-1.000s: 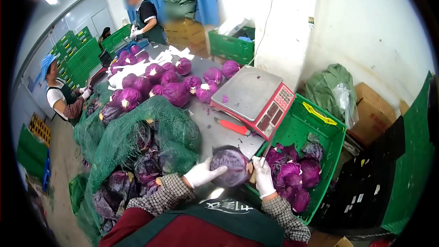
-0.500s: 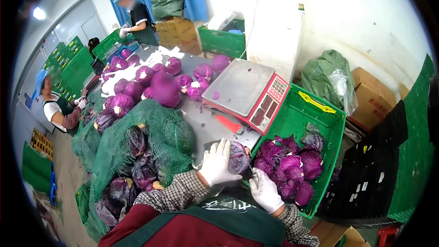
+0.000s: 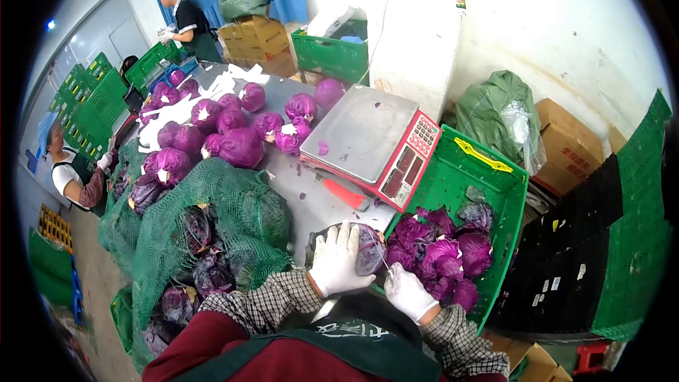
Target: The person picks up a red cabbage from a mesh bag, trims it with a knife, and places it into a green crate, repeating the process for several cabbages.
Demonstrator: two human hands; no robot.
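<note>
My left hand [image 3: 339, 260], in a white glove, lies with fingers spread on a dark purple cabbage [image 3: 369, 249] at the table's front edge. Just right of it, my gloved right hand [image 3: 407, 293] has its fingers closed round something thin, perhaps a blade, that reaches toward the cabbage; its handle is hidden. A dark outer leaf shows left of my left hand. Beside my right hand, a green crate [image 3: 506, 240] holds purple leaves [image 3: 442, 258].
A red scale [image 3: 368, 138] and a red-handled knife [image 3: 345, 194] rest on the metal table [image 3: 300, 201]. Peeled cabbages [image 3: 242, 147] are behind; a green net sack [image 3: 244, 205] of cabbages stands left. Two people [image 3: 189, 21] [image 3: 74, 170] work at the far side.
My left hand has shifted slightly on the cabbage, and more dark leaf shows beside it. My right hand stays close to the cabbage. The whole view has shifted a little.
</note>
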